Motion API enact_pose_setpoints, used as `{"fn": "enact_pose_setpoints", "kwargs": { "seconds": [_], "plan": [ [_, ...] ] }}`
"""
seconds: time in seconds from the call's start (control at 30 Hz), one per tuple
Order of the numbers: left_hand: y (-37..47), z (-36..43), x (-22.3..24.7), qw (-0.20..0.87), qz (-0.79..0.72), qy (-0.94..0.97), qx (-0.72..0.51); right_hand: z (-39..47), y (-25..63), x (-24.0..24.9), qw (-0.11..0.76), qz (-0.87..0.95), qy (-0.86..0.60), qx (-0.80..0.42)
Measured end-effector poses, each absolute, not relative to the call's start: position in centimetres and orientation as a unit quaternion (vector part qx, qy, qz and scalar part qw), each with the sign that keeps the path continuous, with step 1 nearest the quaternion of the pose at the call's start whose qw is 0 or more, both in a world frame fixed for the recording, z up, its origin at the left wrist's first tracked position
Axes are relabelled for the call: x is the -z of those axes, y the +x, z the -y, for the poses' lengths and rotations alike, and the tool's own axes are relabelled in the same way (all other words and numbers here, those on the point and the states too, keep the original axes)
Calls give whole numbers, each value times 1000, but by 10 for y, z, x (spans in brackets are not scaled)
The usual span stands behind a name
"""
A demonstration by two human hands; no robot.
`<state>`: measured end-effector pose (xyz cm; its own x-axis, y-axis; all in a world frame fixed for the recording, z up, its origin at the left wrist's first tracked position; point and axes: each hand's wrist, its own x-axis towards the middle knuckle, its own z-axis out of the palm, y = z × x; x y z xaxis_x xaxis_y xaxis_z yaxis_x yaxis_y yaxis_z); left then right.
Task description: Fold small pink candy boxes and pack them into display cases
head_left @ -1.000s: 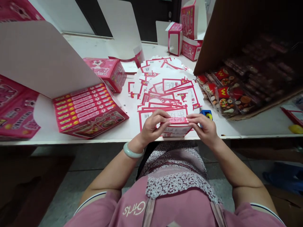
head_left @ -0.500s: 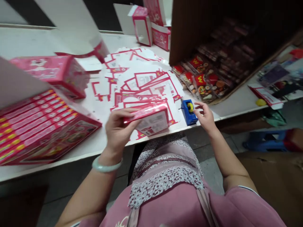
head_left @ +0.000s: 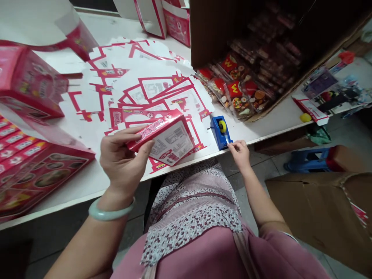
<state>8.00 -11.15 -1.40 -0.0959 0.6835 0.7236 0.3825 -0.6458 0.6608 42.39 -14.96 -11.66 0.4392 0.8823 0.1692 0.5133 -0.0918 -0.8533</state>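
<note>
My left hand (head_left: 123,155) grips a small pink and white printed box (head_left: 171,141) by one end, fingers on top and thumb on the near face. The box is tilted above the table's front edge, its white printed side towards me. My right hand (head_left: 240,154) is at the front end of a blue tape dispenser (head_left: 220,133), thumb and forefinger pinched at the cutting edge on the end of the tape. A yellow tape roll (head_left: 222,126) sits in the dispenser. Flat printed carton blanks (head_left: 157,87) lie in a loose pile behind the box.
A large cardboard box (head_left: 203,35) on its side holds many clear packets (head_left: 235,91). At left stand a display carton (head_left: 55,174) filled with pink boxes and another pink carton (head_left: 37,81). Below right are a blue stool (head_left: 308,159) and an open brown carton (head_left: 308,209).
My right hand has moved from beside the tape roll down to the dispenser's front end and closed to a pinch. My left hand still holds the box, now tilted more. The view has shifted.
</note>
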Motion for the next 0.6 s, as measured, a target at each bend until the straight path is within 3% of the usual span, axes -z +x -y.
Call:
{"fn": "enact_pose_setpoints", "kwargs": {
  "seconds": [0.13,0.27,0.37,0.5,0.6],
  "plan": [
    [80,110,14,128,-435,666,-593,162,414,106,419,494,-729,-224],
    [75,106,17,90,-390,708,-582,162,368,54,471,494,-587,-435],
    [71,108,4,22,-363,793,-489,147,323,8,478,515,-467,-537],
    [76,109,-19,-95,-350,886,-289,110,282,-23,463,558,-435,-534],
    [79,99,-22,-79,-357,896,-252,87,282,-21,413,627,-492,-442]
  ]
}}
